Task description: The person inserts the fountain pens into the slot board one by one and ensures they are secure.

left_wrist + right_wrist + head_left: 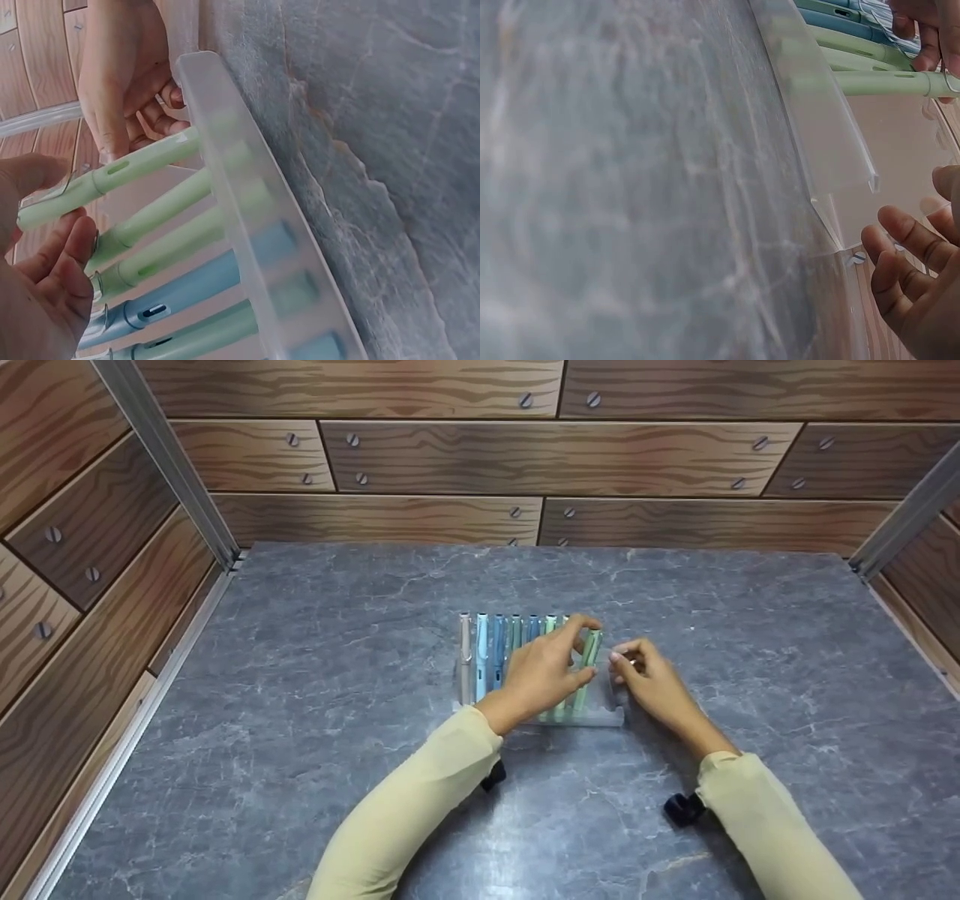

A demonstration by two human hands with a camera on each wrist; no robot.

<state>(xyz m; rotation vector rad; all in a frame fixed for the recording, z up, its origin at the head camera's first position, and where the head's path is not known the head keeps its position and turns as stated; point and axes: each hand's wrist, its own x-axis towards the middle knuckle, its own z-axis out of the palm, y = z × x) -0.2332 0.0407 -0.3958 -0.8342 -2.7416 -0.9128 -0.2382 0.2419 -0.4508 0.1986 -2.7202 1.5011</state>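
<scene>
A clear pen stand [600, 718] leans on the table with several capped pens side by side in it. My left hand [544, 671] pinches the cap end of a light green pen [112, 176], the rightmost of the row. That pen's lower end sits behind the stand's frosted front lip [217, 97]. At the stand's right edge, my right hand [656, 682] pinches the clear back panel [889, 142] between thumb and finger, the other fingers loosely curled. Partly covered by my left hand are blue and green pens; a light blue pen [481, 652] and a beige pen [465, 656] show farther left.
Under the stand is a grey marbled tabletop [315, 675]. Wood-patterned panels [450, 457] wall the back and sides, with metal posts [172, 457] at the corners. Dark wrist cameras [682, 810] hang by both sleeves.
</scene>
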